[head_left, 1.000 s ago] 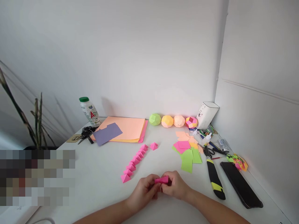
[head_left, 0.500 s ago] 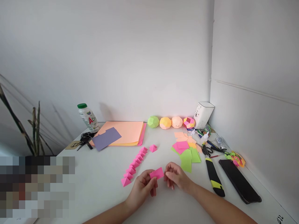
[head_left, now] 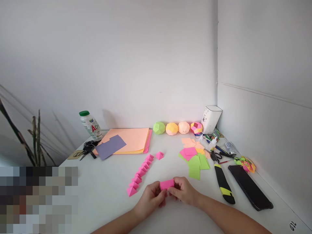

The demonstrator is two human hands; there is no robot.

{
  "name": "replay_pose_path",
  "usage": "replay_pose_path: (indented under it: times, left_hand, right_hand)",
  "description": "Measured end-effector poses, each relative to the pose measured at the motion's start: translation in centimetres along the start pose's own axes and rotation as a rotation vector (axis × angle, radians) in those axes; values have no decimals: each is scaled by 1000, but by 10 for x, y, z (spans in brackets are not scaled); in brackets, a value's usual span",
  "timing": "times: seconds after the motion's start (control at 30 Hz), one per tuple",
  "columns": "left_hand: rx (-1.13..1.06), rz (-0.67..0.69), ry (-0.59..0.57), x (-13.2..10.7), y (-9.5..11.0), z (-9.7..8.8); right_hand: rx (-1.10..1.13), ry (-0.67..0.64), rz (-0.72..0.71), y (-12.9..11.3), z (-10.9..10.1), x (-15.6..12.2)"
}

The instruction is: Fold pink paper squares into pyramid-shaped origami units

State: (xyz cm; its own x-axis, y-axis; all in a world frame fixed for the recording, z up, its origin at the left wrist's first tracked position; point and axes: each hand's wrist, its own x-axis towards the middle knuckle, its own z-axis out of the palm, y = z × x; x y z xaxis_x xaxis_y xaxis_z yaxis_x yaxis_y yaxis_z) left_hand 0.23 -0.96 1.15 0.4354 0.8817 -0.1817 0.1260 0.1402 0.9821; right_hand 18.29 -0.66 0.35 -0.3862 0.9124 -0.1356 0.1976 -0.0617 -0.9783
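Note:
A small pink paper rectangle [head_left: 167,185] is held just above the table between both hands. My left hand [head_left: 154,197] pinches its left side, thumb in front and fingers behind. My right hand [head_left: 183,191] grips the right side in the same way, with its thumb along the lower edge. To the left, several folded pink paper pieces [head_left: 136,178] stand in a slanting row. One more folded pink piece [head_left: 159,155] sits apart, behind the row's far end. The fingertips behind the paper are partly hidden.
Green, pink and orange paper pieces [head_left: 194,167] lie beyond my right hand. A utility knife [head_left: 223,185] and a black phone [head_left: 250,187] are at right. Several paper balls [head_left: 172,128] line the wall, beside stacked coloured sheets [head_left: 136,138] and a white bottle [head_left: 91,125].
My right hand has moved left and now grips the paper's right side. The paper has come down slightly and turned level; before, only my left hand held it.

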Motion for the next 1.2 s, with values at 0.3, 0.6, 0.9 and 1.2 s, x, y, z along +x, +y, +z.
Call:
replay_pose_path:
  times: [0.3, 0.6, 0.9, 1.2]
  left_hand:
    - [-274, 44, 41, 2, -3, -5]
    - [-263, 16, -20, 0, 2, -6]
    - [-179, -3, -5, -1, 3, -6]
    - [-206, 32, 13, 3, 0, -5]
  right_hand:
    - [133, 69, -23, 4, -4, 4]
    - [18, 104, -127, -1, 2, 0]
    - [-1, 132, -184, 7, 2, 2]
    - [-61, 81, -105, 4, 3, 2]
